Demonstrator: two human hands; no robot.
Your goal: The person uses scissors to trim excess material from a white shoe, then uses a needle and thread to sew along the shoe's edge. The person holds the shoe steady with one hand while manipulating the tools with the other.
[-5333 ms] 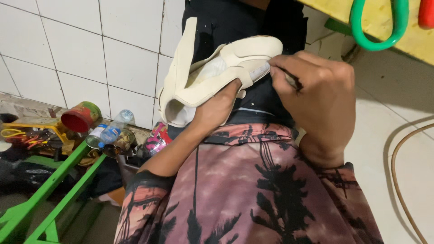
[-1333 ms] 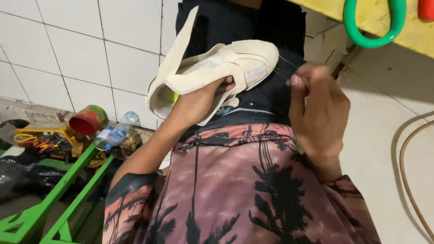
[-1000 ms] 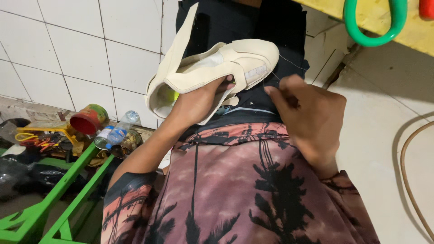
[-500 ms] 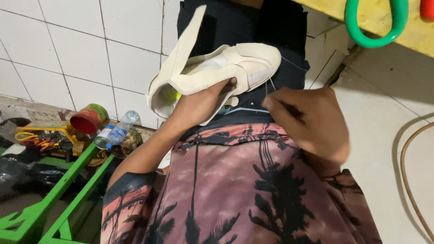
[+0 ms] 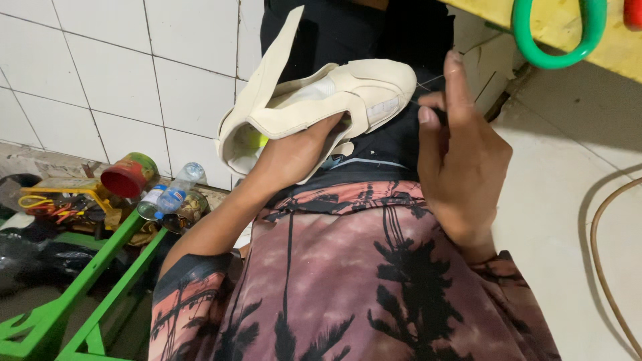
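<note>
While the cream shoe upper [image 5: 321, 110] sits raised before the black-clothed lap, the left hand [image 5: 294, 150] grips it from beneath. Just beside its toe, the right hand [image 5: 461, 147] pinches a thin thread [image 5: 428, 81], index finger raised. Left of them, a red can [image 5: 130, 175] and plastic bottle [image 5: 172, 194] lie by the tiled wall [image 5: 120, 73].

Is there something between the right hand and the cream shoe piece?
Nothing solid: only open air and a thin taut thread separate the right hand from the cream leather shoe upper, which the left hand holds.
</note>
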